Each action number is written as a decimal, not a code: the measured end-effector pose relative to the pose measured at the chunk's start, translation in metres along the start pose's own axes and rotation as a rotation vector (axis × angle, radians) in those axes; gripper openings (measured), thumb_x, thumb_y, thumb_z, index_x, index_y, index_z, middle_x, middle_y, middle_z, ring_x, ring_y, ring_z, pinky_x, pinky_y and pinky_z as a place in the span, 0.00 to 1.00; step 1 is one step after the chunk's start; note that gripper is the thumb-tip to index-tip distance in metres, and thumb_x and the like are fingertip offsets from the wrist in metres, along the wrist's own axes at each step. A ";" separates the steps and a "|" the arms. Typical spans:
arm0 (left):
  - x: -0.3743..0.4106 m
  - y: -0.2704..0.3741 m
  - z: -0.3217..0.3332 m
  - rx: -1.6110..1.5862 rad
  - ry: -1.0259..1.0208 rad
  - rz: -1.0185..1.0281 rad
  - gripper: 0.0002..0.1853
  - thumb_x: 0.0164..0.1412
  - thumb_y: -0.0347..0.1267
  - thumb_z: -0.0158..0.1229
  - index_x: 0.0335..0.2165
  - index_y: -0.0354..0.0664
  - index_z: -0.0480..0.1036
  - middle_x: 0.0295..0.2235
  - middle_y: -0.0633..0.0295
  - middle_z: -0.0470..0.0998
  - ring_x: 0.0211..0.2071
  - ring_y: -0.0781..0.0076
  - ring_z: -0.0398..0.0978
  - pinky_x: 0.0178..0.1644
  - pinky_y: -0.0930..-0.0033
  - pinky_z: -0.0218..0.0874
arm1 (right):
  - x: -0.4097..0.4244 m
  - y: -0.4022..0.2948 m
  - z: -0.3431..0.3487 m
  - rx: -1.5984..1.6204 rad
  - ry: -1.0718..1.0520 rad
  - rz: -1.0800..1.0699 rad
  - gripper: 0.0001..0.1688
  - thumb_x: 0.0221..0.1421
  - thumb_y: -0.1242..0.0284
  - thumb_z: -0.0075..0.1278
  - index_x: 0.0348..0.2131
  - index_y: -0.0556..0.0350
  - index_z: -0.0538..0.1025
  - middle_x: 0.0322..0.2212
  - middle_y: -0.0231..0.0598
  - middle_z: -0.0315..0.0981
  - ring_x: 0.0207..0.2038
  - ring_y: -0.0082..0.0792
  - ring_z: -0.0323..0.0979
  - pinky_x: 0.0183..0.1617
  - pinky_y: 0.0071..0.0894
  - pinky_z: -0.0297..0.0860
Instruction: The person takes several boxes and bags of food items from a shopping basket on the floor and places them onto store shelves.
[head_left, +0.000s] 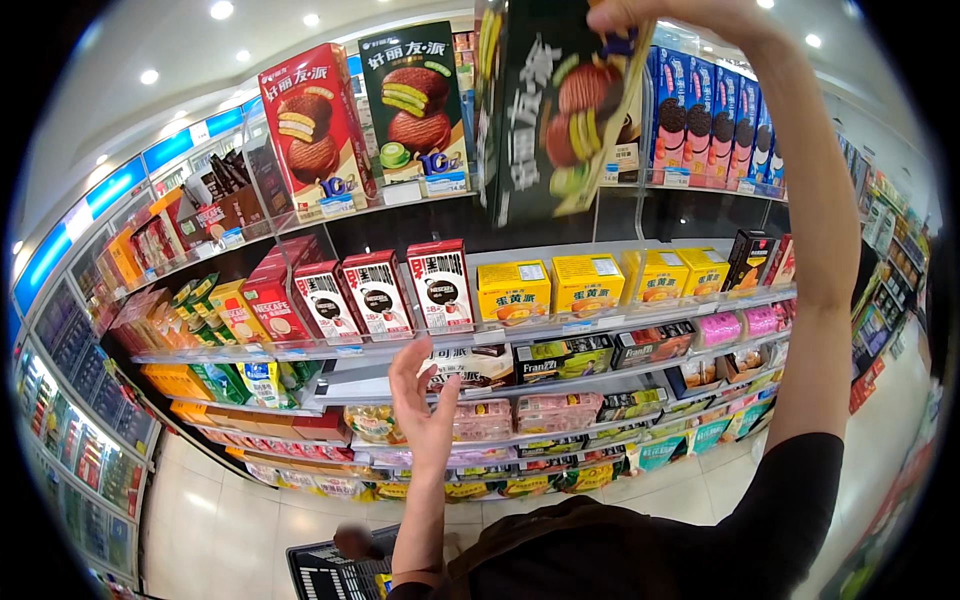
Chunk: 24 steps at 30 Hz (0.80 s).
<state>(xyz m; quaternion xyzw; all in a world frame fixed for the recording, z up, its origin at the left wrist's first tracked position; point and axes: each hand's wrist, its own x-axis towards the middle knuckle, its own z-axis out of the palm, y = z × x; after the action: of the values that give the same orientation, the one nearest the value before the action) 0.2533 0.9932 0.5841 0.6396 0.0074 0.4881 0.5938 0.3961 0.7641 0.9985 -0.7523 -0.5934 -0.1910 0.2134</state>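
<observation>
My right hand is raised at the top of the view and grips the upper edge of a dark green carton of filled chocolate pies. The carton is tilted and slightly blurred, in front of the top shelf. Beside it stand a similar dark green pie carton and a red pie carton. My left hand is lower down, fingers apart and holding nothing. Behind its fingers is a white-and-brown pie box, partly covered.
Yellow pie boxes and Nescafé cartons line the middle shelf. Blue-and-pink cookie boxes stand upper right. A black shopping basket is below on the tiled floor. Glass-door coolers run along the left.
</observation>
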 end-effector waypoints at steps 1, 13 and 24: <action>-0.001 -0.007 0.007 -0.041 -0.032 -0.017 0.33 0.54 0.23 0.63 0.57 0.40 0.59 0.55 0.54 0.67 0.58 0.64 0.64 0.58 0.63 0.57 | 0.009 0.004 -0.013 -0.049 0.005 -0.019 0.45 0.40 0.61 0.67 0.56 0.61 0.69 0.48 0.44 0.74 0.48 0.36 0.71 0.58 0.32 0.64; -0.018 -0.009 -0.021 -0.028 -0.037 -0.078 0.28 0.55 0.18 0.58 0.54 0.38 0.63 0.52 0.55 0.70 0.53 0.67 0.69 0.54 0.67 0.61 | 0.076 0.039 -0.003 -0.044 -0.050 0.001 0.38 0.43 0.68 0.65 0.53 0.62 0.72 0.45 0.42 0.76 0.48 0.32 0.71 0.55 0.30 0.64; -0.019 -0.008 -0.010 -1.001 -0.505 -0.581 0.37 0.62 0.46 0.58 0.59 0.33 0.57 0.58 0.41 0.64 0.60 0.51 0.64 0.58 0.49 0.64 | -0.025 0.021 0.041 0.046 0.159 -0.358 0.41 0.40 0.73 0.63 0.56 0.58 0.69 0.51 0.38 0.71 0.54 0.32 0.69 0.59 0.31 0.64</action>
<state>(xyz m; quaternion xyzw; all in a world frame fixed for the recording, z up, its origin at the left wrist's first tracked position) 0.2413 0.9919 0.5641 0.3518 -0.1890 0.0854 0.9128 0.4119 0.7616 0.9488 -0.6122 -0.7032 -0.2713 0.2392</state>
